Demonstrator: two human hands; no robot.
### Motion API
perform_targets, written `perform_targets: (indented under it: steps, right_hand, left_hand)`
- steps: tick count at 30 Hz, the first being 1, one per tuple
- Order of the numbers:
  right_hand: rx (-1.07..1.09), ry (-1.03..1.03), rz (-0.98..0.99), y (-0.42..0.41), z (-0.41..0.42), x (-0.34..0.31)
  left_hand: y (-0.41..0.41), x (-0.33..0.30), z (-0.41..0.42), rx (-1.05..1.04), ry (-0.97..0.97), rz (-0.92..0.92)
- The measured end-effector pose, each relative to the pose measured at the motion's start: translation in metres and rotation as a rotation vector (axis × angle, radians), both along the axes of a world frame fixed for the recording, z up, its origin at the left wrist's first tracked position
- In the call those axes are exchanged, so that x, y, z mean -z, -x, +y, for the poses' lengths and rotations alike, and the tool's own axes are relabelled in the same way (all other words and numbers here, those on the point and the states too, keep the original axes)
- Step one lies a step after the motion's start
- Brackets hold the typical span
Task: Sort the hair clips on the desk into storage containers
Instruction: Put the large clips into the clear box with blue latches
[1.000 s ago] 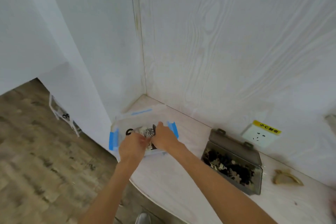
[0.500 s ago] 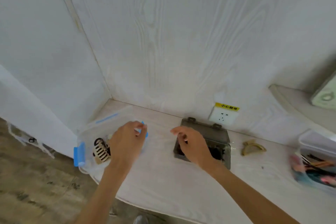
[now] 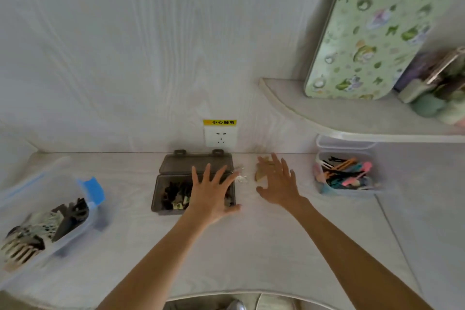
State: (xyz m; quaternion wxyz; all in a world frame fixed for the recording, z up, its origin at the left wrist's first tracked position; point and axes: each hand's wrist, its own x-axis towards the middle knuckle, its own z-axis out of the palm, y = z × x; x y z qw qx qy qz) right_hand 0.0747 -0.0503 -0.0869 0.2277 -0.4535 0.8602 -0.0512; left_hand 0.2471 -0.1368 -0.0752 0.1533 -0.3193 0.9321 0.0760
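Both forearms are bare to the frame edge, no sleeves. The left hand [image 3: 211,196] and right hand [image 3: 279,184] wear no rings or gloves.

On your desk [image 3: 251,246] three containers stand in a row: a latched tub [image 3: 75,229] of claw clips at left, a hinged box [image 3: 166,184] of small clips in the middle, an open tub [image 3: 324,186] of slide clips at right. A loose claw clip [image 3: 261,175] lies between box and right tub, under your right hand [image 3: 278,182]. Your left hand [image 3: 210,195] is over the box. A wall socket [image 3: 221,136] sits behind.
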Motion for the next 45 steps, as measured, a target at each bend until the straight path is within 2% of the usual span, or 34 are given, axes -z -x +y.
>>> perform_targets:
  steps: [3,11,16,18,20,22,26,29,31,34,37,40,45]
  right_hand:
    - [-0.039,0.022,-0.084,-0.003,-0.009,0.001]
    - [-0.200,0.091,0.023,-0.032,-0.017,0.011]
    - [-0.242,0.177,0.054,-0.028,-0.001,0.020]
    - [-0.282,0.175,-0.005,-0.026,0.006,0.018]
    - [-0.339,0.157,-0.067,-0.023,0.015,0.012]
    - [-0.358,0.142,-0.082,-0.020,0.025,0.005]
    - [-0.151,0.102,-0.049,-0.006,0.045,0.001]
    - [-0.046,-0.003,0.010,0.002,0.054,-0.001]
    - [0.027,-0.070,-0.068,0.003,0.055,-0.005]
    - [0.179,-0.081,-0.266,0.001,0.050,-0.011]
    - [0.252,-0.005,-0.454,-0.005,0.037,-0.018]
    - [0.292,0.076,-0.691,-0.020,0.020,-0.038]
    - [0.214,0.064,-0.720,-0.061,-0.026,-0.063]
  left_hand:
    - [-0.022,0.001,-0.007,-0.075,0.038,-0.003]
    - [-0.069,-0.003,-0.042,-0.251,0.071,-0.011]
    - [-0.048,-0.009,-0.026,-0.208,0.217,0.010]
    - [-0.032,-0.006,-0.017,-0.090,0.144,0.062]
    - [-0.014,0.003,-0.004,-0.001,-0.050,0.087]
    - [-0.001,0.014,0.010,-0.029,-0.212,0.126]
    - [0.005,0.028,0.023,-0.157,-0.182,0.359]
    - [0.001,0.027,0.020,-0.207,-0.170,0.380]
    - [-0.005,0.026,0.013,-0.277,-0.233,0.398]
    - [-0.017,0.020,0.007,-0.379,-0.434,0.548]
    - [-0.030,-0.003,0.006,-0.467,-0.574,0.735]
    - [-0.052,-0.032,-0.002,-0.562,-0.604,0.936]
    - [-0.124,-0.074,-0.016,-0.704,-0.587,1.136]
